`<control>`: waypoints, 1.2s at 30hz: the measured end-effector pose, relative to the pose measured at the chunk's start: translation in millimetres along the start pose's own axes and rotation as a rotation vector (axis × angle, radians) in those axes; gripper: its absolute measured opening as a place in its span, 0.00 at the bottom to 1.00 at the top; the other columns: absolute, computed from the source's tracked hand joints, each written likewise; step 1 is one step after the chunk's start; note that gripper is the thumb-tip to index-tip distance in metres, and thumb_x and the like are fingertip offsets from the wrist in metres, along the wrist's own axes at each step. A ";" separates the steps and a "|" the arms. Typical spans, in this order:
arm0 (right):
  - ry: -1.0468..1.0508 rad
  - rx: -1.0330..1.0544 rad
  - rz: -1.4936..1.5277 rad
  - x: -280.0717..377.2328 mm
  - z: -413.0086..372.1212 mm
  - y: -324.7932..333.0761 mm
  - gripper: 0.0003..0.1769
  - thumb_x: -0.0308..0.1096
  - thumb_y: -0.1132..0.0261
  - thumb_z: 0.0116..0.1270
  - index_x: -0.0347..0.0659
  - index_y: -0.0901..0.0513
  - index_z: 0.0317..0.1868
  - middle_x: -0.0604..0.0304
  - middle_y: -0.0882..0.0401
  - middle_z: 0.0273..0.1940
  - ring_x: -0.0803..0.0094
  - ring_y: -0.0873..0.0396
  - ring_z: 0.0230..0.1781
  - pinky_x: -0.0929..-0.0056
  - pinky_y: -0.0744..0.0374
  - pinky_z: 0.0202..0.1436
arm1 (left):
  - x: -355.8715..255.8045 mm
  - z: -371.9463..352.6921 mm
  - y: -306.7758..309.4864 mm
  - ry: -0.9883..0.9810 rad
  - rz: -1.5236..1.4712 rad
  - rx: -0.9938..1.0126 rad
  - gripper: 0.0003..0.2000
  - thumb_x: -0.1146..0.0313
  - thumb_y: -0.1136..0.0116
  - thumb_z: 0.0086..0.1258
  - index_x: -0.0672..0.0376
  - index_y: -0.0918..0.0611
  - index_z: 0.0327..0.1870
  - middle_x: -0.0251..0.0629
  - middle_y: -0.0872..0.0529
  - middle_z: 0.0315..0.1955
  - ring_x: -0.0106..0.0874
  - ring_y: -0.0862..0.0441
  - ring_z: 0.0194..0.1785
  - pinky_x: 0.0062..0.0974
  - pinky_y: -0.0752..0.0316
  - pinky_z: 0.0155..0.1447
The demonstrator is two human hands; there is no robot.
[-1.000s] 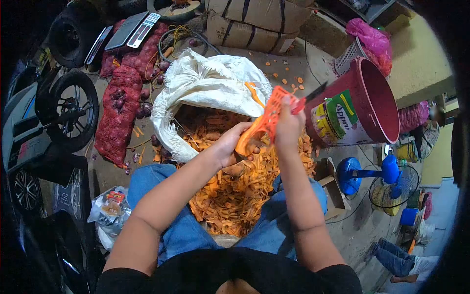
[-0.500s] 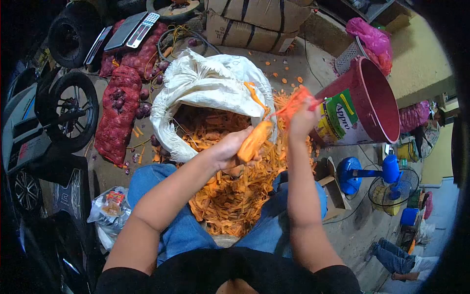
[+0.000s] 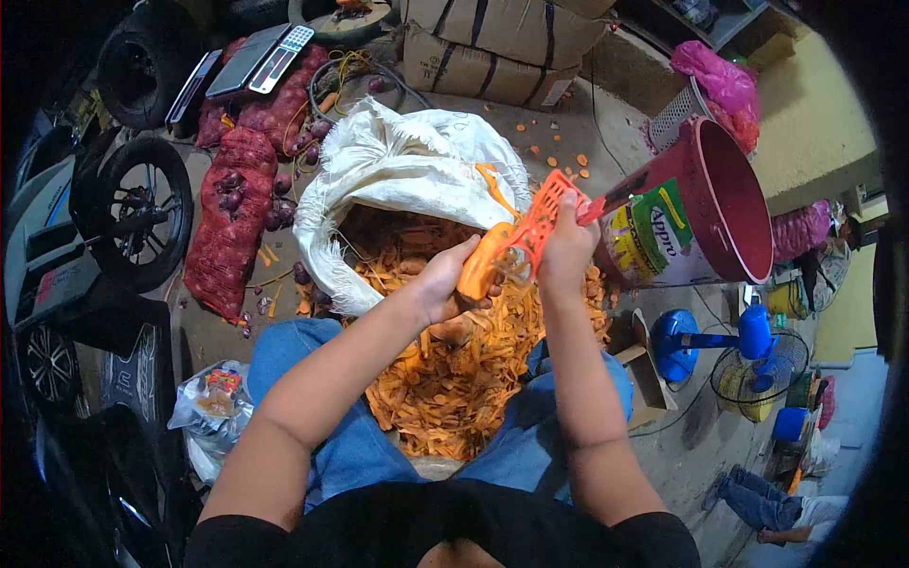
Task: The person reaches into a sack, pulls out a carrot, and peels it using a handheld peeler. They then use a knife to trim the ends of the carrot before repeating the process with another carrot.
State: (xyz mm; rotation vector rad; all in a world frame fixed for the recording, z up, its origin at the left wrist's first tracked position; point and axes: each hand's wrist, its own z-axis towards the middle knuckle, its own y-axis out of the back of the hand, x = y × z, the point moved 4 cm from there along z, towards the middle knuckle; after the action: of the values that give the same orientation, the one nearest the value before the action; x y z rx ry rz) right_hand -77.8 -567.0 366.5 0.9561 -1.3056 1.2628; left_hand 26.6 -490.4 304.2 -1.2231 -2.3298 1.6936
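I see the left hand (image 3: 445,284) wrapped round a thick orange carrot (image 3: 483,263), the right hand (image 3: 566,244) clenching a slotted red-orange plastic peeler (image 3: 543,205).

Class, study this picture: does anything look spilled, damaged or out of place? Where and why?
Yes. Orange slices lie scattered on the floor beyond the white sack, and loose onions sit beside the red net bag rather than in it, so both look spilled. The sack's mouth has a frayed edge.

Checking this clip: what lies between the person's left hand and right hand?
In the head view, the carrot in the left hand and the red-orange slotted tool in the right hand lie there, overlapping; orange peelings show beneath.
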 end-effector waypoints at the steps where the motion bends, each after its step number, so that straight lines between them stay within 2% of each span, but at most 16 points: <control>1: 0.068 -0.002 -0.138 1.9 -4.5 -2.2 0.13 0.37 0.50 0.61 0.35 0.29 0.27 0.65 0.33 0.20 0.80 0.36 0.22 0.79 0.35 0.25 | 0.5 1.7 -1.2 0.000 -0.002 0.002 0.20 0.53 0.72 0.65 0.58 0.31 0.42 0.35 0.25 0.26 0.25 0.27 0.25 0.21 0.29 0.23; 3: 0.086 0.058 -0.172 -0.7 -16.2 -7.9 0.13 0.37 0.50 0.61 0.35 0.29 0.28 0.64 0.32 0.21 0.79 0.36 0.23 0.78 0.35 0.27 | -0.6 3.7 -2.6 -0.030 -0.036 -0.041 0.19 0.53 0.72 0.65 0.56 0.30 0.43 0.35 0.24 0.30 0.27 0.27 0.27 0.22 0.31 0.24; 8: 0.144 0.155 -0.155 -13.7 -20.2 -14.0 0.12 0.37 0.51 0.61 0.35 0.30 0.29 0.62 0.32 0.24 0.79 0.36 0.25 0.78 0.35 0.29 | -2.5 -2.9 -18.4 -0.070 -0.119 -0.093 0.18 0.55 0.70 0.66 0.58 0.30 0.44 0.35 0.23 0.31 0.27 0.26 0.27 0.23 0.29 0.28; 12: 0.184 0.057 -0.272 -11.3 -13.8 -6.4 0.10 0.34 0.51 0.60 0.34 0.30 0.28 0.64 0.33 0.21 0.80 0.37 0.22 0.78 0.36 0.26 | 0.0 4.0 -12.1 -0.096 0.029 0.059 0.18 0.56 0.69 0.66 0.58 0.30 0.43 0.34 0.24 0.28 0.26 0.25 0.27 0.21 0.28 0.31; 14: 0.170 0.020 -0.257 -10.2 -4.5 -1.3 0.10 0.33 0.50 0.60 0.34 0.30 0.27 0.64 0.34 0.20 0.80 0.38 0.21 0.78 0.36 0.25 | 10.7 -0.9 -17.0 -0.021 0.146 0.008 0.18 0.55 0.70 0.66 0.59 0.30 0.42 0.34 0.24 0.26 0.25 0.26 0.26 0.21 0.28 0.30; 15: 0.154 -0.015 -0.265 -10.1 0.8 3.0 0.10 0.32 0.50 0.60 0.34 0.31 0.26 0.65 0.34 0.19 0.80 0.39 0.20 0.78 0.37 0.24 | 11.8 -4.5 -19.9 -0.059 0.174 -0.047 0.20 0.53 0.72 0.66 0.59 0.31 0.41 0.36 0.24 0.25 0.25 0.26 0.26 0.21 0.28 0.29; 19: 0.213 -0.091 -0.312 -5.7 8.6 6.5 0.11 0.32 0.50 0.60 0.34 0.32 0.23 0.67 0.36 0.18 0.82 0.40 0.19 0.79 0.39 0.22 | 1.7 -12.2 -22.8 -0.004 0.274 -0.055 0.20 0.55 0.75 0.67 0.60 0.31 0.42 0.34 0.26 0.22 0.23 0.27 0.24 0.19 0.28 0.27; 21: 0.206 -0.107 -0.322 -9.4 21.5 13.5 0.12 0.34 0.49 0.60 0.35 0.32 0.23 0.68 0.36 0.18 0.82 0.40 0.20 0.79 0.39 0.22 | 3.4 -13.7 -20.0 0.004 0.329 0.003 0.22 0.52 0.73 0.65 0.61 0.31 0.41 0.37 0.25 0.24 0.25 0.26 0.26 0.20 0.28 0.28; 23: 0.368 -0.364 -0.575 -7.0 42.6 39.0 0.11 0.32 0.50 0.59 0.32 0.31 0.24 0.61 0.34 0.16 0.73 0.38 0.17 0.73 0.36 0.24 | 7.9 -28.6 -28.6 0.076 0.387 0.039 0.22 0.52 0.73 0.66 0.62 0.30 0.39 0.37 0.25 0.23 0.25 0.26 0.26 0.20 0.28 0.29; 24: 0.367 -0.370 -0.574 -7.8 50.5 47.9 0.11 0.32 0.50 0.59 0.32 0.31 0.24 0.61 0.34 0.16 0.73 0.38 0.17 0.73 0.36 0.24 | 10.7 -38.3 -36.6 0.149 0.445 0.076 0.22 0.52 0.72 0.66 0.62 0.30 0.38 0.37 0.25 0.23 0.25 0.26 0.26 0.20 0.29 0.29; 25: 0.198 -0.407 -0.508 -13.7 57.1 59.5 0.12 0.33 0.49 0.59 0.32 0.31 0.25 0.60 0.33 0.16 0.71 0.37 0.18 0.71 0.36 0.25 | 6.5 -39.9 -44.6 0.001 0.472 -0.193 0.22 0.52 0.72 0.66 0.63 0.29 0.35 0.36 0.25 0.22 0.24 0.27 0.25 0.19 0.29 0.30; 26: 0.032 -0.437 -0.441 -21.5 60.3 66.6 0.12 0.33 0.49 0.59 0.31 0.30 0.25 0.58 0.32 0.17 0.69 0.37 0.18 0.70 0.35 0.27 | 5.3 -36.8 -36.8 0.003 0.471 -0.192 0.22 0.52 0.72 0.66 0.63 0.29 0.35 0.36 0.25 0.22 0.24 0.27 0.25 0.19 0.29 0.30; 28: 0.134 -0.414 -0.401 -18.4 57.0 60.4 0.12 0.34 0.49 0.59 0.32 0.30 0.25 0.60 0.32 0.17 0.73 0.37 0.18 0.73 0.36 0.26 | -1.9 -27.7 -24.7 -0.010 0.473 -0.019 0.22 0.53 0.71 0.66 0.62 0.28 0.33 0.35 0.25 0.22 0.23 0.27 0.25 0.19 0.30 0.31; 30: 0.144 -0.216 -0.244 -12.7 45.7 43.8 0.12 0.35 0.49 0.59 0.33 0.30 0.24 0.65 0.34 0.18 0.78 0.39 0.19 0.77 0.37 0.25 | -5.1 -26.7 -25.2 -0.023 0.516 -0.071 0.19 0.55 0.72 0.66 0.60 0.31 0.37 0.33 0.26 0.21 0.22 0.29 0.21 0.18 0.31 0.27; 33: 0.113 -0.163 -0.176 -5.4 35.7 32.3 0.12 0.34 0.49 0.60 0.35 0.31 0.23 0.69 0.37 0.18 0.82 0.41 0.18 0.79 0.39 0.23 | -10.1 -25.0 -24.1 -0.106 0.502 -0.077 0.19 0.54 0.71 0.66 0.60 0.31 0.37 0.34 0.26 0.21 0.22 0.29 0.21 0.19 0.31 0.27; 36: 0.091 -0.204 -0.016 -1.1 35.3 34.4 0.12 0.34 0.48 0.60 0.36 0.32 0.22 0.70 0.38 0.18 0.82 0.42 0.18 0.81 0.39 0.23 | -11.4 -21.6 -15.1 -0.030 0.491 -0.047 0.20 0.51 0.70 0.65 0.60 0.31 0.40 0.34 0.27 0.23 0.22 0.29 0.24 0.18 0.31 0.29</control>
State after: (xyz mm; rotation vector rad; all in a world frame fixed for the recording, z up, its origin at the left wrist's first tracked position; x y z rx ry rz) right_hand -116.4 -597.6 363.0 0.7549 -1.3242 1.1235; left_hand 35.2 -481.5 330.1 -1.9167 -2.2198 1.7865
